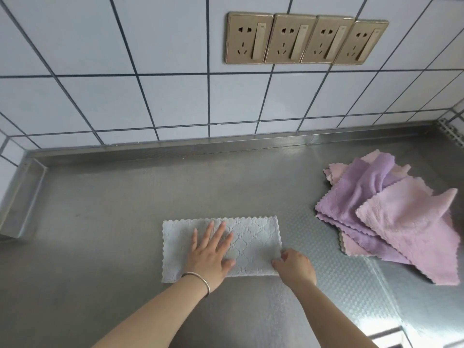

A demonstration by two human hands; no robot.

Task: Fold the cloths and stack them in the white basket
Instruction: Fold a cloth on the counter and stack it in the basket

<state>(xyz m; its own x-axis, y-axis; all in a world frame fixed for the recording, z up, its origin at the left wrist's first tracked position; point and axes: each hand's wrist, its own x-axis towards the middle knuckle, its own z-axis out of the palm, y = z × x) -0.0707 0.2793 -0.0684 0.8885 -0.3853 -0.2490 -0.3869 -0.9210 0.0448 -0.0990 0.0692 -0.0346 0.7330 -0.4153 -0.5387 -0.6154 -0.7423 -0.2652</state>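
Left hand [209, 252] lies flat, fingers spread, pressing the grey cloth [247, 243] down so it can't slide on the steel counter [113, 209]. Right hand [295, 266] pinches that cloth's near right corner, probably to carry it over for the next fold. It's one cloth, looks folded once already into a long strip, right under both hands. Off to the right of the right hand there's a loose pile [391, 214] of pink and purple ones, maybe four, hard to count since they overlap. No white basket in sight. Four sockets [306, 38] on the wall beyond the hands.
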